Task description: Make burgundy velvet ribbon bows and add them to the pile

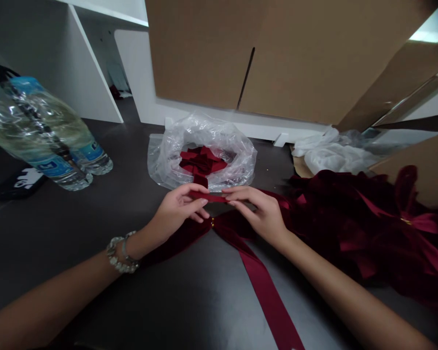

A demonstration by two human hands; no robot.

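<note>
Between my two hands a narrow piece of red ribbon (214,198) is stretched level. My left hand (182,203) pinches its left end, and my right hand (257,206) pinches its right end with thumb and fingertips. Just below lies a dark red velvet bow (226,227) with a small gold tie (212,222) at its middle and a long ribbon tail (272,296) running toward the front edge. Beyond my hands sits an open clear plastic bag (241,160) with red ribbon pieces (202,160) inside.
A heap of dark red velvet bows (336,228) covers the right side. Large shrink-wrapped water bottles (54,131) stand at the left near a black item (20,182). Cardboard (277,58) rises at the back, with crumpled white plastic (337,153) at its right.
</note>
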